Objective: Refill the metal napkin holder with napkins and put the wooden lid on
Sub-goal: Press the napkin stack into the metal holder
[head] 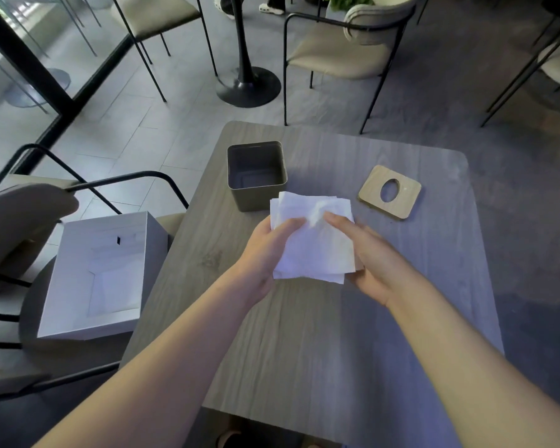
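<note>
A stack of white napkins (317, 247) hangs above the middle of the grey table (304, 350), held from both sides. My left hand (265, 250) grips its left edge with the thumb on top. My right hand (369, 253) supports the right edge, thumb pressing the top sheet. Just beyond the stack stands the square grey metal napkin holder (240, 163), open at the top, with nothing visible inside. The wooden lid (369, 190), square with an oval hole, lies flat on the table to the right of the holder.
An open white box (94, 273) holding white napkins sits on a chair seat left of the table. Chairs (346, 50) and a black table pedestal (248, 85) stand on the floor beyond. A person's feet show at the top edge.
</note>
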